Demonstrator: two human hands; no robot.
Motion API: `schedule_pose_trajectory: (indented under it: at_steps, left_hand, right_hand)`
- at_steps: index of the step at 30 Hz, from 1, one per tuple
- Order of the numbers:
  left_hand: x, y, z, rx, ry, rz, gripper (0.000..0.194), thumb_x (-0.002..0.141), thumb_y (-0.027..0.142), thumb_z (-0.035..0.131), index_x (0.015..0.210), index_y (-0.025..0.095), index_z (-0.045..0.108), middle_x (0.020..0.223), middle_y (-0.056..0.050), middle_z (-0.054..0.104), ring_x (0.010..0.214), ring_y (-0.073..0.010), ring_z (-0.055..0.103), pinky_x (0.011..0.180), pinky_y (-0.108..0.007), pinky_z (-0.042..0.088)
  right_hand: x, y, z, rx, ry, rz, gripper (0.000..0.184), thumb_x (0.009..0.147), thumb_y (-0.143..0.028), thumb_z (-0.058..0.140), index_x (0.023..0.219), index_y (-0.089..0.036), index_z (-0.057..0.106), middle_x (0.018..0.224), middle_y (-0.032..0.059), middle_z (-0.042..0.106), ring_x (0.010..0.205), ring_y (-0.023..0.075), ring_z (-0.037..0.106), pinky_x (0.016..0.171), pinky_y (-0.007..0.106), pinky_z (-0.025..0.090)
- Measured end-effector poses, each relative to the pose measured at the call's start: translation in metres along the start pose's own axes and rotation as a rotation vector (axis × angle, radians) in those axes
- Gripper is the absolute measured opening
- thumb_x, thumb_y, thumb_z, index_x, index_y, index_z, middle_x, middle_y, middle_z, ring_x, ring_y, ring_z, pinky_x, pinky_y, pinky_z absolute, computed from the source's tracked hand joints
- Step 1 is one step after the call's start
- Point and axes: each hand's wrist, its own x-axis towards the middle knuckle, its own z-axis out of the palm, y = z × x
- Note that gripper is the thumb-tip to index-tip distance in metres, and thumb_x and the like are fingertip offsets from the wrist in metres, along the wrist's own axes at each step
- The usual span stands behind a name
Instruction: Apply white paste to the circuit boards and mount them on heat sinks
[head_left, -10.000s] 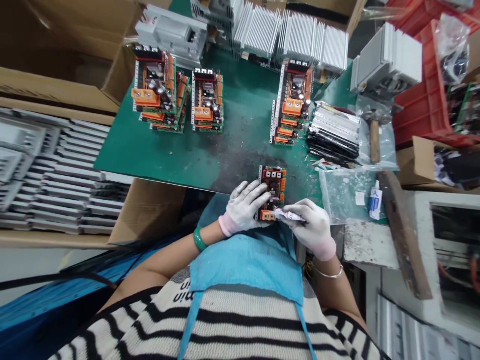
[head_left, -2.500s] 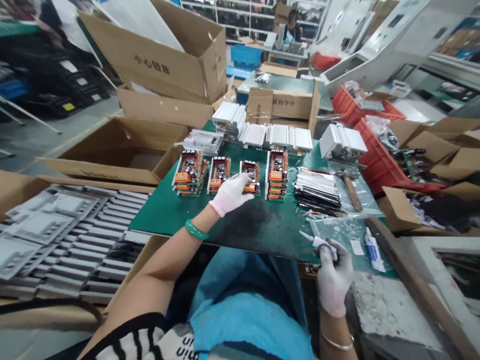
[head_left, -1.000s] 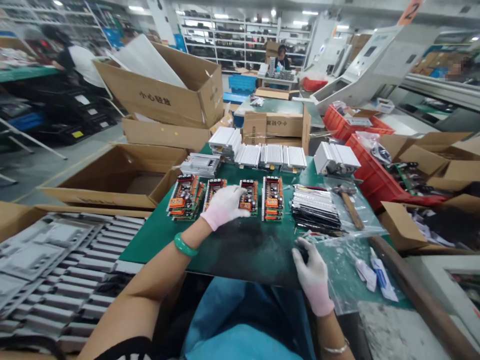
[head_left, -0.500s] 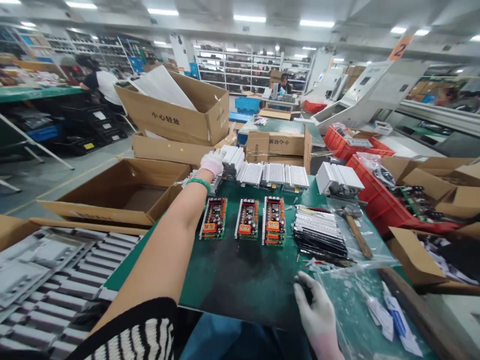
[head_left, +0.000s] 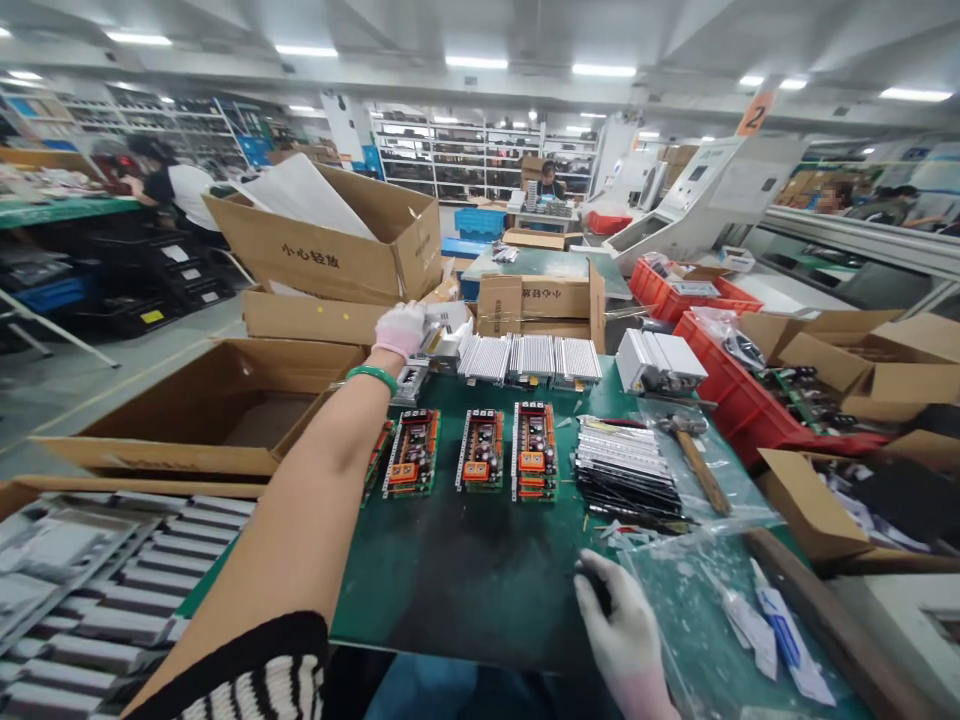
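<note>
Your left hand (head_left: 401, 328) is at the far left of the green table (head_left: 450, 580), its gloved fingers bent over the left side of a pale metal housing (head_left: 450, 342). That housing stands just left of a row of finned heat sinks (head_left: 531, 360); the glove covers part of it, and the fingertips are hidden, so you cannot tell whether your grip has closed. Your right hand (head_left: 621, 620) is at the near right, released, thumb and fingers loosely curved and parted, beside a clear plastic bag (head_left: 690, 575).

You have a dark-stained stretch of tabletop between the near edge and the circuit boards (head_left: 481, 452), which stand in a row across the middle. Gaps separate the three fully visible stacks. On the right, room narrows: a bundle of strips (head_left: 628, 470) sits near the rightmost boards, with a hammer (head_left: 701, 465) just beyond it and two tubes (head_left: 787, 632) closer to you. Past the left edge is an open carton (head_left: 247, 410).

Your left forearm hides part of the table's left edge and most of another board stack (head_left: 377, 465). The box of grey metal covers (head_left: 112, 580) is cut off at the lower left, and your right wrist leaves the view at the bottom. Details around the held-over housing are blurred.
</note>
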Motion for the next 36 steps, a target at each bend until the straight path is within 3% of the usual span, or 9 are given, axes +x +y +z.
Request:
schedule_pose_trajectory:
  at_steps: [6, 8, 11, 14, 17, 20, 27, 33, 36]
  left_hand:
    - [-0.044, -0.010, -0.050, -0.266, 0.307, -0.169, 0.037, 0.090, 0.037, 0.047, 0.118, 0.016, 0.060, 0.102, -0.013, 0.070, 0.097, -0.0288, 0.065, 0.084, -0.035, 0.047]
    - [-0.083, -0.002, -0.060, -0.493, 0.422, -0.210, 0.032, 0.088, 0.040, 0.048, 0.103, 0.014, 0.061, 0.094, -0.010, 0.069, 0.093, -0.0253, 0.065, 0.084, -0.032, 0.049]
    - [-0.160, 0.023, -0.063, -0.921, 0.430, -0.219, 0.040, 0.085, 0.049, 0.048, 0.105, 0.016, 0.058, 0.103, -0.009, 0.068, 0.100, -0.0230, 0.063, 0.087, -0.031, 0.051]
    - [-0.243, 0.056, -0.059, -1.253, 0.192, -0.273, 0.053, 0.079, 0.056, 0.056, 0.119, 0.020, 0.053, 0.116, -0.009, 0.065, 0.111, -0.0257, 0.060, 0.089, -0.033, 0.054]
    - [-0.309, 0.084, -0.050, -1.439, -0.317, -0.421, 0.057, 0.077, 0.060, 0.059, 0.120, 0.023, 0.054, 0.109, -0.007, 0.067, 0.099, -0.0282, 0.065, 0.075, -0.038, 0.059]
    - [-0.346, 0.099, -0.036, -1.504, -0.561, -0.464, 0.060, 0.071, 0.060, 0.069, 0.113, 0.020, 0.056, 0.110, -0.009, 0.068, 0.099, -0.0287, 0.066, 0.079, -0.038, 0.059]
    - [-0.356, 0.095, -0.012, -1.376, -0.682, -0.315, 0.060, 0.072, 0.060, 0.067, 0.115, 0.019, 0.057, 0.118, -0.013, 0.068, 0.109, -0.0328, 0.064, 0.091, -0.044, 0.055]
    - [-0.343, 0.078, -0.002, -0.891, -0.623, -0.007, 0.061, 0.079, 0.058, 0.050, 0.122, 0.017, 0.061, 0.120, -0.012, 0.068, 0.111, -0.0311, 0.063, 0.097, -0.042, 0.051]
    - [-0.340, 0.071, -0.008, -0.677, -0.493, 0.030, 0.051, 0.084, 0.055, 0.046, 0.117, 0.022, 0.066, 0.111, -0.009, 0.069, 0.097, -0.0276, 0.067, 0.086, -0.037, 0.053]
  right_hand:
    - [-0.002, -0.003, -0.005, 0.059, -0.015, 0.075, 0.029, 0.088, -0.047, 0.057, 0.100, -0.024, 0.070, 0.098, 0.0068, 0.076, 0.092, 0.0245, 0.072, 0.082, 0.039, 0.057]
    - [-0.001, -0.004, -0.006, 0.083, 0.039, 0.111, 0.031, 0.086, -0.050, 0.059, 0.097, -0.023, 0.069, 0.096, 0.0071, 0.075, 0.090, 0.0248, 0.071, 0.081, 0.039, 0.057]
    - [0.000, -0.007, -0.007, 0.123, 0.152, 0.149, 0.028, 0.085, -0.051, 0.059, 0.089, -0.023, 0.065, 0.093, 0.0077, 0.074, 0.087, 0.0243, 0.070, 0.080, 0.038, 0.055]
    - [-0.002, -0.013, -0.010, 0.150, 0.259, 0.171, 0.025, 0.084, -0.047, 0.061, 0.076, -0.024, 0.057, 0.092, 0.0083, 0.073, 0.088, 0.0238, 0.069, 0.079, 0.037, 0.053]
    - [-0.008, -0.022, -0.022, 0.147, 0.309, 0.159, 0.029, 0.085, -0.042, 0.061, 0.067, -0.025, 0.045, 0.088, 0.0067, 0.072, 0.085, 0.0224, 0.069, 0.076, 0.035, 0.052]
    - [-0.009, -0.030, -0.043, 0.099, 0.179, 0.045, 0.030, 0.088, -0.036, 0.056, 0.063, -0.025, 0.045, 0.086, 0.0053, 0.071, 0.084, 0.0207, 0.067, 0.076, 0.034, 0.051]
    - [0.056, -0.001, -0.082, -0.333, -0.085, -0.066, 0.021, 0.092, -0.029, 0.051, 0.097, -0.022, 0.070, 0.101, 0.0075, 0.072, 0.095, 0.0229, 0.065, 0.086, 0.036, 0.048]
    - [0.112, 0.031, -0.069, -0.620, -0.224, -0.074, 0.016, 0.086, -0.028, 0.065, 0.093, -0.022, 0.077, 0.108, 0.0082, 0.072, 0.096, 0.0234, 0.064, 0.084, 0.035, 0.046]
    - [0.120, 0.033, -0.060, -0.718, -0.267, -0.079, 0.015, 0.085, -0.029, 0.066, 0.091, -0.021, 0.077, 0.109, 0.0095, 0.071, 0.098, 0.0250, 0.062, 0.083, 0.036, 0.044]
